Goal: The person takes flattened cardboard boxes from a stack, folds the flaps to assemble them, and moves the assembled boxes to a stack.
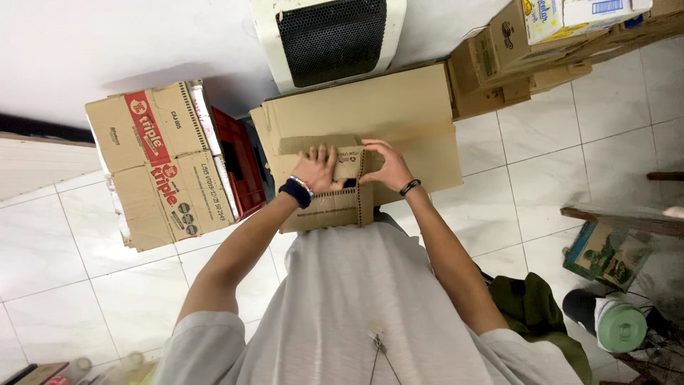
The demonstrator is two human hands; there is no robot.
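A small brown cardboard box (329, 205) sits in front of my chest, on top of a stack of flattened cardboard sheets (399, 114). My left hand (314, 170) presses down on the box's top flap, fingers spread; a dark band and beaded bracelet circle its wrist. From the right side, my right hand (383, 165) grips the same box, thumb on the folded flap edge, a black bracelet on its wrist. Both hands hold the box at its upper end.
A closed printed carton (153, 164) stands at the left beside a red plastic crate (239, 160). A white appliance with a black grille (329, 37) is ahead. More cartons (524, 57) are stacked at upper right. A green-lidded container (621, 326) and a picture box (605, 253) lie at right on white tiles.
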